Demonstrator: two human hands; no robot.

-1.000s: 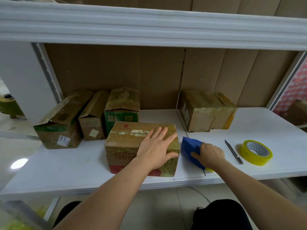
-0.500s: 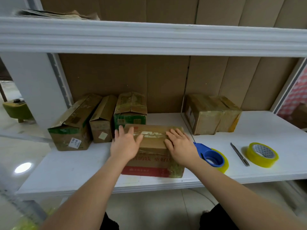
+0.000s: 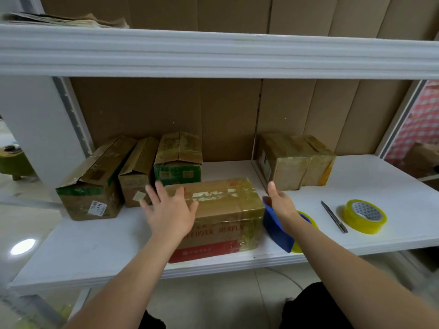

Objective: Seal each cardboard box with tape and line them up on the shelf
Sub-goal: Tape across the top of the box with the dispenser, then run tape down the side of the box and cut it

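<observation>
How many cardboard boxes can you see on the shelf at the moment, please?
6: three at back left; two touching at back right; one at the front between both hands. Others could hide behind.

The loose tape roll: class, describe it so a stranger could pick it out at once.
Find the white shelf holding the cardboard boxes and look along its right end. Right of the thin metal cutter lies the loose tape roll: flat, yellow, alone, unlike the roll in the blue dispenser.

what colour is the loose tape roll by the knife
Yellow; the tape roll shows best in the head view.
</observation>
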